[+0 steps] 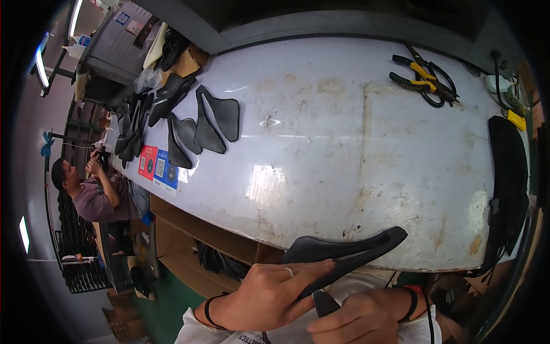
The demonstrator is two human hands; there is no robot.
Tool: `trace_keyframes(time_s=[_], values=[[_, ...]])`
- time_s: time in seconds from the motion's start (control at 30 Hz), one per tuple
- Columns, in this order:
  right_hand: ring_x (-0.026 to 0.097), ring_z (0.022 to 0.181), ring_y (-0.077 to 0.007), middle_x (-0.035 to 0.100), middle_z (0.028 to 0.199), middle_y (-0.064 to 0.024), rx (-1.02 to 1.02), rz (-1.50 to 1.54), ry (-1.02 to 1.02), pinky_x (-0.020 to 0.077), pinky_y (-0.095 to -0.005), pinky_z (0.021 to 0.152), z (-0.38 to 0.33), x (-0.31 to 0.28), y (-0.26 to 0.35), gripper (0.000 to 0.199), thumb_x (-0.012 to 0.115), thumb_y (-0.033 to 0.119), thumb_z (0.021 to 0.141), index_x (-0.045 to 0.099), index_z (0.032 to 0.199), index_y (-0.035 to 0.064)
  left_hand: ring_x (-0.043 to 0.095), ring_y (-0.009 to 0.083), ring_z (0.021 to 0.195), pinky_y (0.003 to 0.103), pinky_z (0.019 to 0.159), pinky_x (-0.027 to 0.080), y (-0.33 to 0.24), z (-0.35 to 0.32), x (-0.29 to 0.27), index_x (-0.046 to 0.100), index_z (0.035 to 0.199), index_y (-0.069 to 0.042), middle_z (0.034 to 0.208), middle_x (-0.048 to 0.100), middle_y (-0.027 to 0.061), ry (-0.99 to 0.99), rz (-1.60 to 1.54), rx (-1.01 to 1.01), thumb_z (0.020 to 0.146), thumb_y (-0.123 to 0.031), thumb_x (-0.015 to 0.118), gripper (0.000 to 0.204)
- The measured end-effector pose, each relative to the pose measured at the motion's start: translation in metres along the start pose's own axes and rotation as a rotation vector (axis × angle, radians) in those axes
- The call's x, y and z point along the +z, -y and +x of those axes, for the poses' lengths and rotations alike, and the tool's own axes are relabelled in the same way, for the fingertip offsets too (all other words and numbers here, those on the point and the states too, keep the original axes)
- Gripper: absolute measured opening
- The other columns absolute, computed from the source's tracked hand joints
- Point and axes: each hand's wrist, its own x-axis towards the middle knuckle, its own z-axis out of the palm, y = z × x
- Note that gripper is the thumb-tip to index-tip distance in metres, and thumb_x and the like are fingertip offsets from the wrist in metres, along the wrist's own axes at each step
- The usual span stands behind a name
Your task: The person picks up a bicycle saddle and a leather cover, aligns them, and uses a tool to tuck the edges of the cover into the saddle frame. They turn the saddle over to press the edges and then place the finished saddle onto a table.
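My left hand (269, 295) grips a long black curved shell piece (349, 247) near the white table's front edge; a ring shows on one finger. My right hand (358, 318) sits just below it, closed around a small dark tool or piece (325, 303) that touches the underside of the black shell. Both wrists wear black bands. The shell's pointed end reaches up and right over the table's (344, 143) front edge.
Several flat black shaped pieces (206, 123) lie at the table's far left by red and blue cards (157, 166). Yellow-handled pliers (421, 77) lie at the far right, with a black stack (507, 183) along the right edge. Another person (94, 192) sits at the left.
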Motion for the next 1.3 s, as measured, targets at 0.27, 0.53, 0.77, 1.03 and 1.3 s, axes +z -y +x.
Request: trace_keyframes(time_s=[0.27, 0.53, 0.77, 1.03, 1.3], values=[[0.063, 0.063, -0.0275, 0.062, 0.075, -0.0136, 0.106, 0.163, 0.068, 0.0568, -0.0418, 0.060, 0.011, -0.018, -0.006, 0.017, 0.069, 0.007, 0.091, 0.065, 0.079, -0.0052, 0.075, 0.0337, 0.097, 0.037, 0.082, 0.062, 0.010, 0.004, -0.002, 0.063, 0.131, 0.005, 0.123, 0.072, 0.0219, -0.003, 0.006, 0.110, 0.082, -0.010, 0.071, 0.052], [0.062, 0.064, -0.0276, 0.062, 0.076, -0.0136, 0.079, 0.129, 0.106, 0.0547, -0.0400, 0.058, 0.020, -0.016, -0.018, 0.017, 0.068, 0.007, 0.092, 0.065, 0.079, -0.0044, 0.074, 0.0357, 0.100, 0.039, 0.085, 0.062, 0.013, 0.007, -0.002, 0.060, 0.136, 0.006, 0.125, 0.070, 0.0251, 0.006, -0.057, 0.110, 0.083, -0.008, 0.069, 0.056], [0.062, 0.063, -0.0283, 0.063, 0.079, -0.0121, 0.130, 0.246, -0.332, 0.0552, -0.0413, 0.061, -0.010, 0.005, -0.017, 0.021, 0.065, 0.012, 0.096, 0.065, 0.084, -0.0050, 0.074, 0.0376, 0.096, 0.039, 0.083, 0.062, 0.008, 0.010, -0.012, 0.050, 0.146, 0.005, 0.127, 0.068, 0.0261, 0.163, -0.148, -0.033, 0.084, -0.005, 0.067, 0.065], [0.063, 0.068, -0.0281, 0.064, 0.080, -0.0115, 0.121, 0.057, -0.033, 0.0581, -0.0431, 0.065, -0.009, -0.010, 0.000, 0.016, 0.069, 0.010, 0.094, 0.066, 0.086, -0.0029, 0.074, 0.0363, 0.096, 0.038, 0.083, 0.062, 0.008, 0.009, -0.007, 0.052, 0.144, 0.005, 0.129, 0.068, 0.0246, 0.127, -0.100, 0.006, 0.088, -0.007, 0.069, 0.060], [0.064, 0.075, -0.0269, 0.064, 0.086, -0.0110, 0.158, -0.057, -0.073, 0.0570, -0.0412, 0.067, -0.009, -0.005, -0.012, 0.019, 0.071, 0.014, 0.095, 0.069, 0.088, -0.0035, 0.074, 0.0379, 0.104, 0.038, 0.090, 0.060, -0.007, 0.013, -0.017, 0.060, 0.137, 0.003, 0.132, 0.068, 0.0215, 0.159, -0.108, -0.152, 0.087, -0.004, 0.068, 0.052]])
